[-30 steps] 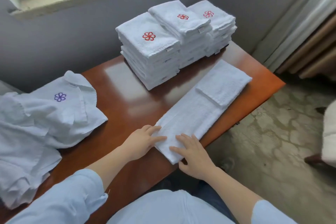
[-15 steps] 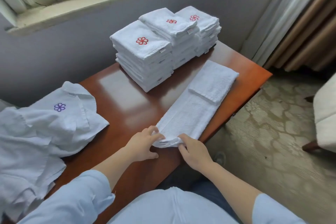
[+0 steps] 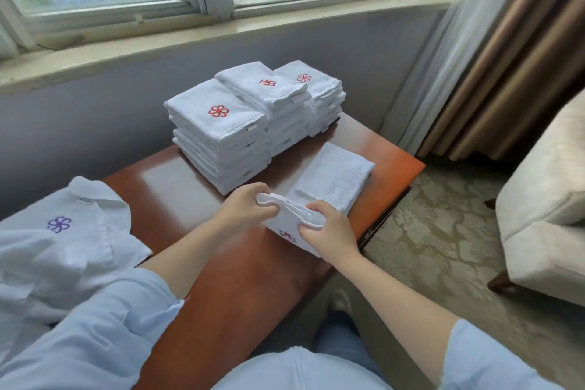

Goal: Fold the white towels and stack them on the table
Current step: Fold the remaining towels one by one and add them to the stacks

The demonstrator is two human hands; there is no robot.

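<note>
Left hand (image 3: 243, 209) and right hand (image 3: 329, 231) pinch the towel (image 3: 335, 177) by its lifted near end, mid-fold; next, it likely needs laying squarely over the far half.

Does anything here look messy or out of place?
Only the rumpled heap of unfolded towels at the table's left end: its purple emblem differs from the red ones on the neat stacks. Otherwise nothing stands out.
</note>
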